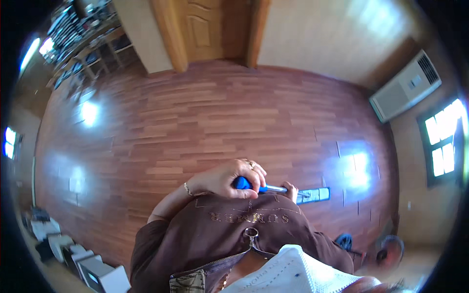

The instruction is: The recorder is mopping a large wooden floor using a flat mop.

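My left hand (pixel 244 177), with a ring on a finger and a bracelet at the wrist, is closed round the blue grip (pixel 242 183) at the top of a mop's handle. The metal pole (pixel 276 189) runs to the right from there. Lower on it, my right hand (pixel 291 191) is wrapped round the pole, its forearm hidden behind my brown top. Beyond that hand, the flat mop head (pixel 315 195), pale with a blue border, lies on the wood-look floor (pixel 210 112).
A red fan (pixel 389 251) and a dark blue round object (pixel 344 241) stand at the lower right. By the right wall is a white air conditioner (pixel 406 88). Chairs (pixel 90 61) line a table far left. White boxes (pixel 100 276) sit lower left. A wooden door (pixel 215 29) is ahead.
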`<action>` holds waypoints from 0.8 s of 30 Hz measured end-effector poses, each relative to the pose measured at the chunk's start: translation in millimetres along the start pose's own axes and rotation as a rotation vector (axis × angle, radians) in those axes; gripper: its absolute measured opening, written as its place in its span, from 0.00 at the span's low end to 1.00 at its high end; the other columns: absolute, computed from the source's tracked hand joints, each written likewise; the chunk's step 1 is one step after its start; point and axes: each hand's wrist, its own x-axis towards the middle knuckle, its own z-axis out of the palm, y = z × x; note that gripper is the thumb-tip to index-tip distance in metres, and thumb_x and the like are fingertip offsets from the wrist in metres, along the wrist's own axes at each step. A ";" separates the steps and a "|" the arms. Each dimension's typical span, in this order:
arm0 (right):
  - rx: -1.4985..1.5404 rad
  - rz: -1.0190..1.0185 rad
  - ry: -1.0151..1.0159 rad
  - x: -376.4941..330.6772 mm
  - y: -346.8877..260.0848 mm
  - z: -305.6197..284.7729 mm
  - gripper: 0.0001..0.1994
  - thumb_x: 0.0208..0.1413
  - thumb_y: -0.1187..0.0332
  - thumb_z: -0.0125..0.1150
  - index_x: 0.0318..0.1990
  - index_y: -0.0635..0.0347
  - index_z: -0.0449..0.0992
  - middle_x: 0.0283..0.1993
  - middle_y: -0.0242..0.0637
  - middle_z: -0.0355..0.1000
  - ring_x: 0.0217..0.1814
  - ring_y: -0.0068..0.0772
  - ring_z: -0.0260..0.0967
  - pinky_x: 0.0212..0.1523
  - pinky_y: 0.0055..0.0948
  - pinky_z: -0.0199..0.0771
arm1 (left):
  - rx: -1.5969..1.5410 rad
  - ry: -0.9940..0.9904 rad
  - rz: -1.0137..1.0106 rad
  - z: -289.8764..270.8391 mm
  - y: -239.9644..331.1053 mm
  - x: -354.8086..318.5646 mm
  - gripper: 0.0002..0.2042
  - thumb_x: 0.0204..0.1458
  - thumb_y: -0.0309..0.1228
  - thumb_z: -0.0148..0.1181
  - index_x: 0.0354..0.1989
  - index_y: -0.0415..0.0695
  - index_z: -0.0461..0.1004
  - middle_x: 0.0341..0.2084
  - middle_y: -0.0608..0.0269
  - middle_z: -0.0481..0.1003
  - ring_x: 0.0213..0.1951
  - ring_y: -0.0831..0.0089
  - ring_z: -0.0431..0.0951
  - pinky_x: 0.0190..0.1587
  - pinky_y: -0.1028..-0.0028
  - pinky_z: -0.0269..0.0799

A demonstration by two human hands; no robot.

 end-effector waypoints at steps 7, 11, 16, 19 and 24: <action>0.050 -0.265 -0.095 113.9 3.6 4.8 0.08 0.33 0.74 0.60 0.27 0.56 0.76 0.26 0.41 0.73 0.33 0.49 0.72 0.34 0.39 0.71 | 0.282 0.158 0.105 5.3 24.7 12.3 0.06 0.46 0.30 0.66 0.26 0.44 0.75 0.34 0.57 0.77 0.46 0.56 0.75 0.50 0.59 0.67; 0.310 -0.326 -0.473 149.6 -65.2 -13.5 0.03 0.42 0.71 0.64 0.26 0.57 0.76 0.26 0.38 0.74 0.30 0.31 0.75 0.31 0.30 0.72 | 0.412 0.309 0.184 22.3 18.7 9.2 0.07 0.45 0.27 0.67 0.25 0.43 0.72 0.30 0.57 0.76 0.40 0.57 0.76 0.42 0.61 0.71; 0.415 -0.819 -0.429 210.0 -63.8 70.9 0.04 0.44 0.70 0.61 0.24 0.60 0.76 0.23 0.38 0.74 0.26 0.33 0.73 0.29 0.29 0.72 | 0.602 0.439 0.262 39.6 47.3 13.8 0.10 0.46 0.28 0.65 0.23 0.44 0.68 0.26 0.61 0.74 0.39 0.56 0.76 0.42 0.61 0.69; 0.511 -0.759 -0.714 205.0 -101.7 99.9 0.10 0.48 0.67 0.53 0.28 0.65 0.77 0.25 0.40 0.75 0.28 0.34 0.73 0.32 0.34 0.73 | 0.645 0.418 0.332 51.9 61.9 13.6 0.10 0.47 0.29 0.64 0.23 0.43 0.67 0.25 0.59 0.72 0.37 0.55 0.76 0.41 0.59 0.69; 0.103 -0.456 -1.071 160.6 -160.2 136.1 0.07 0.51 0.72 0.56 0.36 0.62 0.77 0.33 0.35 0.75 0.35 0.26 0.71 0.32 0.27 0.72 | 0.890 0.456 0.352 74.2 90.9 21.0 0.15 0.40 0.38 0.62 0.23 0.41 0.65 0.22 0.56 0.69 0.31 0.55 0.73 0.36 0.60 0.66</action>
